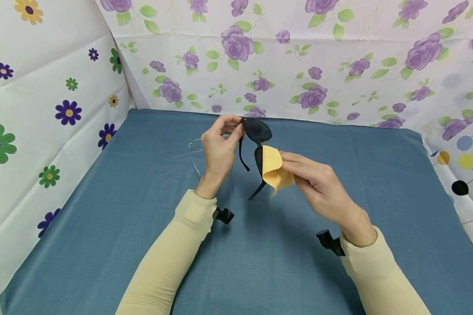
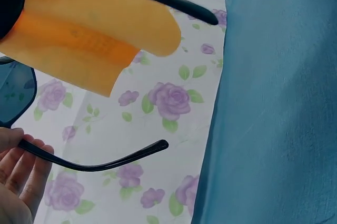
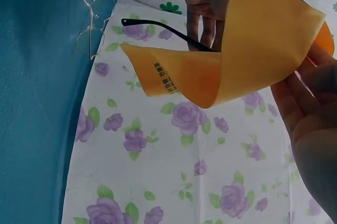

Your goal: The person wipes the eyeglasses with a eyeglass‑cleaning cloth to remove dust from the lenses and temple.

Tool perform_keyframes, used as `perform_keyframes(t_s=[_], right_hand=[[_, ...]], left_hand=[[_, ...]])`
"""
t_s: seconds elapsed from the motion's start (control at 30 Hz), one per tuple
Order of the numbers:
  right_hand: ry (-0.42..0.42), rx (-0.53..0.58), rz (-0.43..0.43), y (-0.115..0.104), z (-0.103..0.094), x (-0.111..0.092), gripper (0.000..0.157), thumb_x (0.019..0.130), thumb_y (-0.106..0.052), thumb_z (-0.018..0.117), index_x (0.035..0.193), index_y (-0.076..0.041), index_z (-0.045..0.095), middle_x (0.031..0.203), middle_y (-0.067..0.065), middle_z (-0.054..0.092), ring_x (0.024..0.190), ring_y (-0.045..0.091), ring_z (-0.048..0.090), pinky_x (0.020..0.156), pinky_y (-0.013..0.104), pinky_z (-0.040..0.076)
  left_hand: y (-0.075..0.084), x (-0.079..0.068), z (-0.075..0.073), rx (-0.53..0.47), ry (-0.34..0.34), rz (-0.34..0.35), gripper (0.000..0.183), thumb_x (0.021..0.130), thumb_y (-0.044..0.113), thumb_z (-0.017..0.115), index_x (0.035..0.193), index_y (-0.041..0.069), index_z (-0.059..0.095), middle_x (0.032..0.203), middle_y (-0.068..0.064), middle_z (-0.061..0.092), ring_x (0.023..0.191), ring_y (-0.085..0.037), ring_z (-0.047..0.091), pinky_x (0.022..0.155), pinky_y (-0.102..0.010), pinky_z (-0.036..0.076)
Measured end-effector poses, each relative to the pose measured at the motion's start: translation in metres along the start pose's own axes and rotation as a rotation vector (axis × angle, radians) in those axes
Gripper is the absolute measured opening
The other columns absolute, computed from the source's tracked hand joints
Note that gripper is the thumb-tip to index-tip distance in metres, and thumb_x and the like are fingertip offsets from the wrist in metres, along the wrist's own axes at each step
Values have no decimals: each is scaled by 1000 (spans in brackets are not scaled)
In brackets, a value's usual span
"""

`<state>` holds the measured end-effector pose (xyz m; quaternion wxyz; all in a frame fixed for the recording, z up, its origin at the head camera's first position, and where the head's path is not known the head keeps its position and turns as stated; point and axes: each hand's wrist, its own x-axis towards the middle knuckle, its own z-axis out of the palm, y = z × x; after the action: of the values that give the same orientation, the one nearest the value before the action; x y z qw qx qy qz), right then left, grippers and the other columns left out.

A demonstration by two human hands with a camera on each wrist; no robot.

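Observation:
A pair of black sunglasses point(image 1: 257, 131) is held up above the table, tilted with one lens higher than the other. My left hand point(image 1: 221, 142) pinches it near the hinge of one temple, and both temples hang unfolded toward me. In my right hand point(image 1: 319, 183) is a yellow cleaning cloth point(image 1: 273, 168), pinched between thumb and fingers and folded over the lower lens. Dark print shows on the cloth point(image 3: 171, 74) in the right wrist view. Behind the left hand, thin wire-framed eyeglasses point(image 1: 193, 157) lie on the table, partly hidden by that wrist.
A blue cloth point(image 1: 114, 227) covers the table. Floral sheets point(image 1: 205, 57) hang behind it and on the left side. Each wrist wears a small black camera mount point(image 1: 223, 215) over a cream sleeve point(image 1: 161, 258).

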<state>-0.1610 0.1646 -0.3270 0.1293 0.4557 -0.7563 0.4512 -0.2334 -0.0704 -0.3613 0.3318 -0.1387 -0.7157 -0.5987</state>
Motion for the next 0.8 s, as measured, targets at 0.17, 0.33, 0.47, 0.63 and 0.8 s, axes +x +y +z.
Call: perform_keyframes(t_s=[0.17,0.33,0.47,0.63,0.8], right_hand=[[-35,-20,26,1,0,0,55,89,24,63,138,0,66,142,14,59,130,22,55,100,23,45],[-117,-23,55,1,0,1,60,94,11,68,149,-9,58,147,9,51,134,24,46,105,33,39],[-152,-28,62,1,0,2,63,96,5,70,154,-14,53,148,6,47,136,24,42,109,38,37],[-174,-90,45,0,0,3,66,95,2,72,155,-16,51,153,7,44,139,27,40,110,46,32],[-188,-153,14,-2,0,4,67,93,1,75,155,-16,52,154,7,46,138,27,42,109,52,29]], left_hand=[[0,-1,2,24,-32,1,12,100,5,71,109,-3,72,94,-14,74,78,-21,69,67,-25,55],[0,-2,2,6,-48,11,11,99,4,71,109,-2,72,93,-14,73,78,-22,69,66,-24,55],[0,-2,2,-13,-54,24,11,99,3,71,109,-3,71,93,-15,73,78,-22,68,66,-24,54],[0,-1,2,-38,-56,45,12,99,3,70,108,-5,71,92,-16,72,77,-24,68,68,-26,57],[0,-1,1,-45,-46,55,12,99,2,71,108,-5,71,93,-17,73,77,-25,69,70,-28,58]])
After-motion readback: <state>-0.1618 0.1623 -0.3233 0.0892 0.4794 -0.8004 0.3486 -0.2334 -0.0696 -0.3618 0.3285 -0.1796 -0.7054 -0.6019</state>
